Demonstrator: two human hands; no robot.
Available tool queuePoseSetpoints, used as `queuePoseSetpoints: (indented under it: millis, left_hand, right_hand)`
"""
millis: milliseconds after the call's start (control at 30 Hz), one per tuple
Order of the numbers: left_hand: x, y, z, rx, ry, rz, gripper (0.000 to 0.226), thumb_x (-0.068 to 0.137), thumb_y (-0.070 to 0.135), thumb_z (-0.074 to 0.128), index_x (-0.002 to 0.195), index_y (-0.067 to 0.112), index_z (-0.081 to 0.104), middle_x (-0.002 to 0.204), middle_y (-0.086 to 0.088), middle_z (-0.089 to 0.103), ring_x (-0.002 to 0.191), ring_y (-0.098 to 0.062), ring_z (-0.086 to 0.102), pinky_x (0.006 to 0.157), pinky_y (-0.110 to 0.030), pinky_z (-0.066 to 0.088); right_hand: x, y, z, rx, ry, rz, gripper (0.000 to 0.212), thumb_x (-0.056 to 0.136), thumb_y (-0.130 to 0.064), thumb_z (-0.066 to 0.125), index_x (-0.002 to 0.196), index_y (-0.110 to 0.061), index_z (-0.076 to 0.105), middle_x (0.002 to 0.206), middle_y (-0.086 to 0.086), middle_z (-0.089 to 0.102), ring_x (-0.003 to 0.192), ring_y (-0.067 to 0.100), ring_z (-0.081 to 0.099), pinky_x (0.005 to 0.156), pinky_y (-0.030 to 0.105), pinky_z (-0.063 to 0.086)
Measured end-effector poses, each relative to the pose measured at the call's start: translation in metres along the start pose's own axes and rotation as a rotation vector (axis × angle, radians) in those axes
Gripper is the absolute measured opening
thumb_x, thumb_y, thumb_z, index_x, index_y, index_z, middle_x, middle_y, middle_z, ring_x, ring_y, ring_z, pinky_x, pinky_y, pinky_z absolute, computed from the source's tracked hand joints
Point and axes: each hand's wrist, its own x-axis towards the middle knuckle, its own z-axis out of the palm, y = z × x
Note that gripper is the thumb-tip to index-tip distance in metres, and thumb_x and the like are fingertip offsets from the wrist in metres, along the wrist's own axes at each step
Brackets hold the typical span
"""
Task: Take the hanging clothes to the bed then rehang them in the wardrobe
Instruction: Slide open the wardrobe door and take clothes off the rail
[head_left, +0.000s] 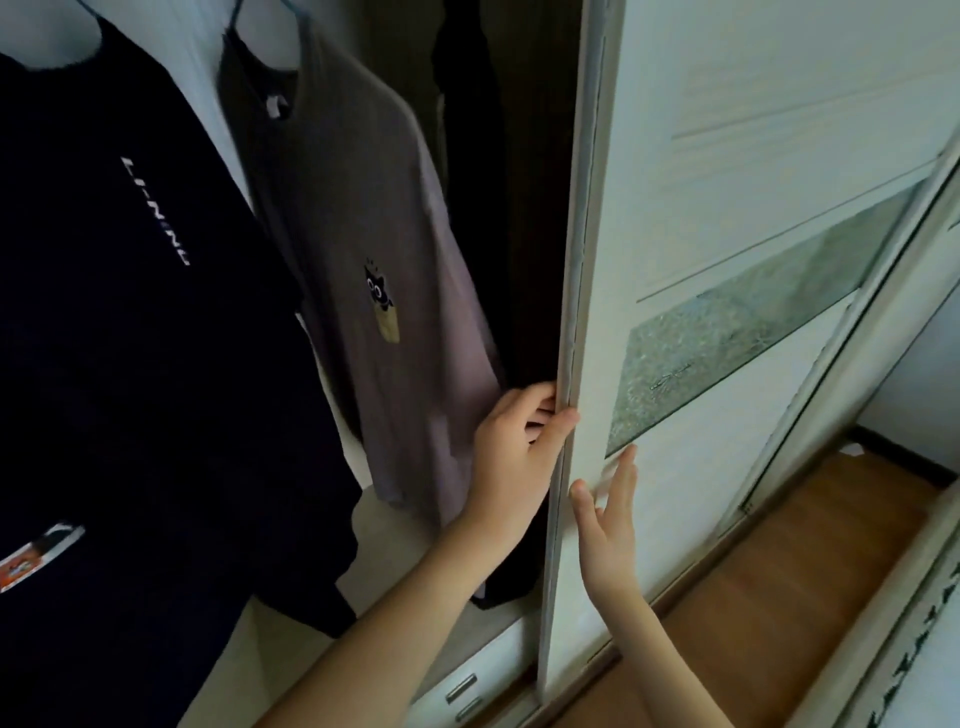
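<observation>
left hand (514, 447) – fingers curled round the upright door edge (574, 312) | right hand (608, 525) – fingers straight, apart, flat on the door face right of the edge | grey tee (374, 234) hangs just left of the edge, black tee (130, 338) further left; left hand nearer

Over to the right, a warm brown wooden floor (769, 597) is running back to a dark skirting board (904, 456) under a pale wall (914, 379), a small white scrap (852, 449) is lying beside that skirting, and a pale edge with dark markings (893, 623) is crossing the near corner.
</observation>
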Motion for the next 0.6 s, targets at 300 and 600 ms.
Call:
queuePoseSetpoints:
  millis: [300,600]
  left_hand:
    - [0.04,0.007,0.087,-0.015,0.018,-0.016,0.026,0.091,0.021,0.062,0.115,0.011,0.068,0.108,-0.004,0.067,0.092,-0.008,0.066,0.078,-0.014,0.053]
    - [0.08,0.015,0.156,-0.086,0.087,-0.059,0.016,0.085,0.019,0.066,0.097,0.009,0.069,0.093,-0.004,0.072,0.081,-0.009,0.066,0.069,-0.009,0.048]
  right_hand:
    - [0.07,0.013,-0.056,-0.084,0.052,-0.014,0.105,0.072,-0.086,0.036,0.155,-0.035,-0.004,0.162,-0.017,-0.004,0.149,0.004,-0.005,0.12,0.03,0.005]
    - [0.127,0.021,-0.099,-0.113,0.118,0.007,0.106,0.07,-0.089,0.035,0.155,-0.035,0.0,0.161,-0.019,0.002,0.149,0.004,0.002,0.122,0.037,0.01]
